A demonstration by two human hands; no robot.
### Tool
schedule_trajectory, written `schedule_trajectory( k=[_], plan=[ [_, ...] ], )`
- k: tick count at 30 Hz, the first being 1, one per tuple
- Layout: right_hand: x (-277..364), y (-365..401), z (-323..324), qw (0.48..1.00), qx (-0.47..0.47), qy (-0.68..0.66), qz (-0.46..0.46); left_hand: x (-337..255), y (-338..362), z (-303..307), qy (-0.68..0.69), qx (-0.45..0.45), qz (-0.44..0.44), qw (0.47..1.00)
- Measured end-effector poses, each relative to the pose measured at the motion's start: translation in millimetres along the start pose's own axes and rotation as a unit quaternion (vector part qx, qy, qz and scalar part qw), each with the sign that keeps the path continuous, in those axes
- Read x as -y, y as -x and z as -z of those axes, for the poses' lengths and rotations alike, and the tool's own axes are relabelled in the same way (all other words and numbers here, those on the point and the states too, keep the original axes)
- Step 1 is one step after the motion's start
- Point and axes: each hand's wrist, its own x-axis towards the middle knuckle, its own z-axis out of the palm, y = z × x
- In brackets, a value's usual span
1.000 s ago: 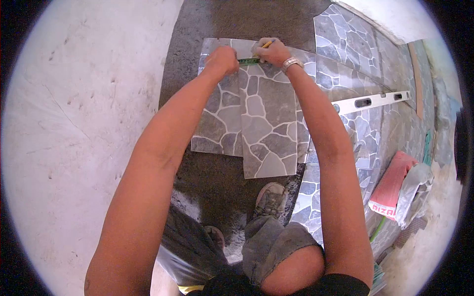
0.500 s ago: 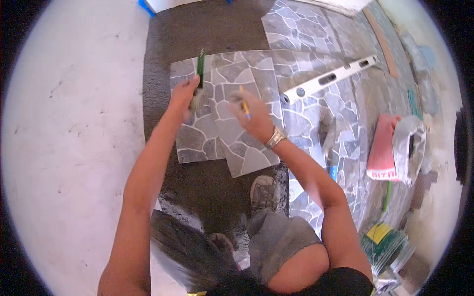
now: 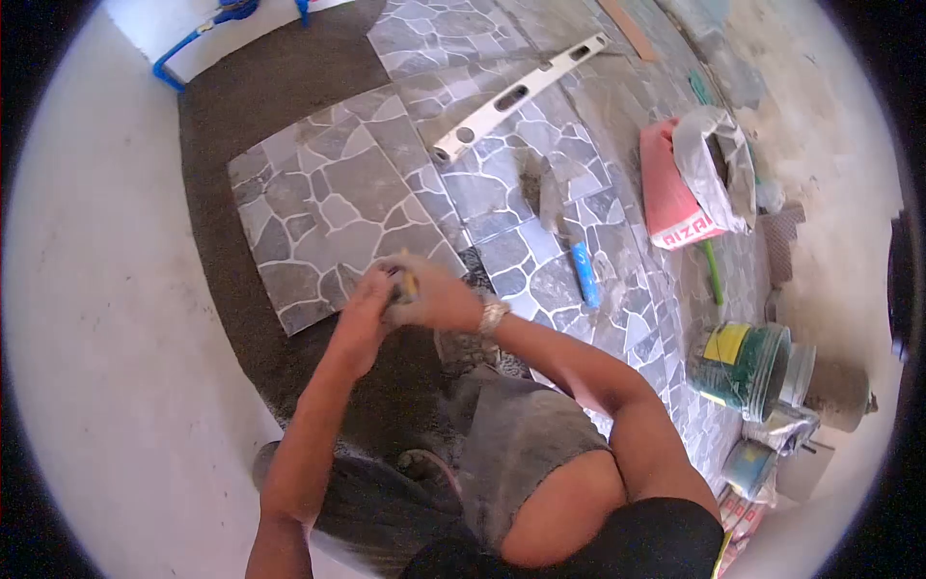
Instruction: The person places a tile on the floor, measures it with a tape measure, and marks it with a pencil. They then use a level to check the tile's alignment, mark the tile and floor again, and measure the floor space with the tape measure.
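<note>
My left hand (image 3: 359, 320) and my right hand (image 3: 436, 292) are close together above the near edge of a grey stone-pattern tile (image 3: 333, 193). Fingers of the right hand are closed around a yellow pencil (image 3: 409, 284), partly hidden and blurred. The left hand is also closed, against the right; what it holds is hidden by the fingers. The tile lies on dark mortar (image 3: 241, 92), with mortar showing along its left side and below it.
A white spirit level (image 3: 521, 95) rests on laid tiles to the right. Nearby lie a trowel (image 3: 585, 273) with a blue handle and a red-and-white bag (image 3: 680, 183). A green bucket (image 3: 738, 367) stands at lower right. Blue pipes (image 3: 183, 53) stick out at upper left.
My hands have come together and moved nearer my body. The green strip that stood up from my left hand no longer shows. The view has turned, bringing more of the right side into sight.
</note>
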Motion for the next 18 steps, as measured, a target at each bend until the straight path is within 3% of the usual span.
schedule_trajectory(
  k=[2,3,4,5,6,8,9,11,14,16,18],
  plan=[
    [-21.8,-6.7,18.3,0.974,-0.087,0.207,-0.006,4.8,-1.2,-3.3,-0.232,-0.037,-0.072,0.969],
    [-51.0,-16.6,36.3,0.953,-0.11,0.281,-0.009,5.8,-0.9,-0.1,-0.275,-0.044,-0.079,0.957],
    [-103.2,-28.0,58.5,0.903,-0.159,0.394,0.058,7.5,-0.2,6.6,-0.3,-0.036,-0.044,0.952],
    [-116.3,-38.1,83.2,0.891,-0.167,0.423,0.003,9.9,-0.5,12.7,-0.323,-0.027,-0.009,0.946],
    [-101.0,-53.0,106.2,0.873,-0.116,0.454,-0.134,12.8,-1.6,19.4,-0.345,-0.021,0.025,0.938],
    [-127.7,-65.7,127.8,0.84,-0.171,0.486,-0.169,30.1,-4.9,30.1,-0.466,-0.036,-0.057,0.882],
    [-128.9,-69.5,136.8,0.825,-0.151,0.51,-0.191,29.4,-3.2,27.0,-0.524,-0.04,-0.095,0.845],
    [-123.7,-78.6,147.5,0.787,-0.112,0.558,-0.238,16.2,6.2,14.4,-0.587,-0.059,-0.08,0.804],
    [-103.4,-102.1,152.8,0.814,-0.213,0.502,-0.202,19.6,7.7,12.3,-0.619,-0.078,-0.073,0.778],
    [-116.5,-130.8,162.8,0.848,-0.306,0.368,-0.228,23.5,3.6,11.6,-0.616,-0.073,-0.074,0.781],
    [-137.2,-156.7,171.0,0.83,-0.33,0.338,-0.296,21.6,-2.5,12.4,-0.606,-0.048,-0.078,0.79]
  ],
)
